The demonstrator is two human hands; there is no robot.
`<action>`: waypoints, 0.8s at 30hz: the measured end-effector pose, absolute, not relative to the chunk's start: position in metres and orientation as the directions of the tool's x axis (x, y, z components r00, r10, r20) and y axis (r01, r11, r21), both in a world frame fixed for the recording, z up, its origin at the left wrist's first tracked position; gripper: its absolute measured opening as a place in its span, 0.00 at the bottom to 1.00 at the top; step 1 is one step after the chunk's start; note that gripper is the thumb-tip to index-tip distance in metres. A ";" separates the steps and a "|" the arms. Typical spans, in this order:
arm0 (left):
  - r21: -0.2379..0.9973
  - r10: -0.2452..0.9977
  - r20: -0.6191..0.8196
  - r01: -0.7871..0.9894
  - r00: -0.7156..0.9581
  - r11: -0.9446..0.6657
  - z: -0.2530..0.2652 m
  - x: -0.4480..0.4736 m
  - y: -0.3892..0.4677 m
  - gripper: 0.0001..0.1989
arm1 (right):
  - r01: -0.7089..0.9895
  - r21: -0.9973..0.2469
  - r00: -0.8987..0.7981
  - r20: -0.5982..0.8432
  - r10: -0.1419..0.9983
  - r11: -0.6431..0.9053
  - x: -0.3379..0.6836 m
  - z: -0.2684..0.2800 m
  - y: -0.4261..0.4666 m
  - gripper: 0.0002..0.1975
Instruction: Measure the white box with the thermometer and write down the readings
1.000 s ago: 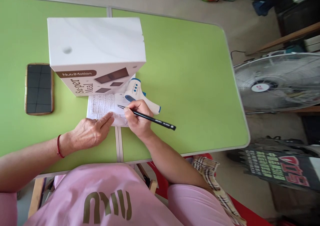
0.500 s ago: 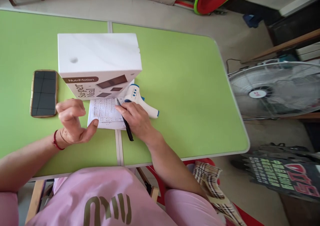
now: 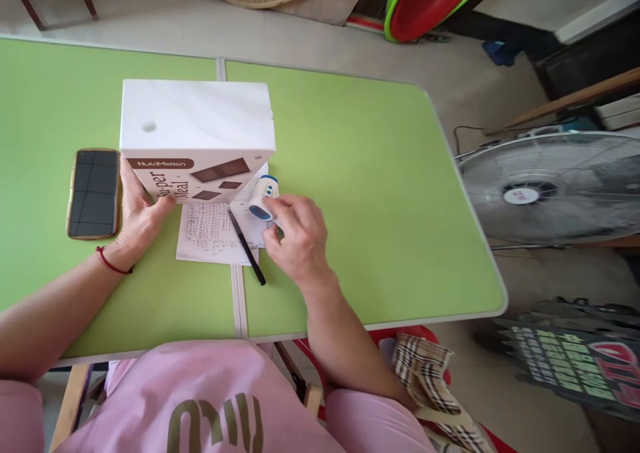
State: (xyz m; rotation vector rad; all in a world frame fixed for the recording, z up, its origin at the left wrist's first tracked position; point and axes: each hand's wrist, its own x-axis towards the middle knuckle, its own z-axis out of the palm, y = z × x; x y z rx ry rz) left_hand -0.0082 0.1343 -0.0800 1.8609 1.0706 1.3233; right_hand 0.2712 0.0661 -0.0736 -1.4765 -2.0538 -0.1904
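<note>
Much of thermometer (image 3: 263, 196) behind right hand (image 3: 300, 238), finger grip: can't tell | left hand (image 3: 141, 221): fingers clasp box (image 3: 197, 125)

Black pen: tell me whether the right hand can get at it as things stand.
Likely yes: the black pen lies uncovered near the right hand, with nothing visible between them, though that hand is at the white handheld device.

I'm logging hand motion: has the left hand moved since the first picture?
Yes: the left hand has moved left, farther from the table seam, and now touches the box.
</note>
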 end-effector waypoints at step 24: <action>0.891 0.952 0.304 0.365 -0.037 -0.271 -0.065 0.002 0.115 0.37 | -0.153 -0.988 -0.205 0.061 0.977 0.029 0.220 -0.056 0.031 0.16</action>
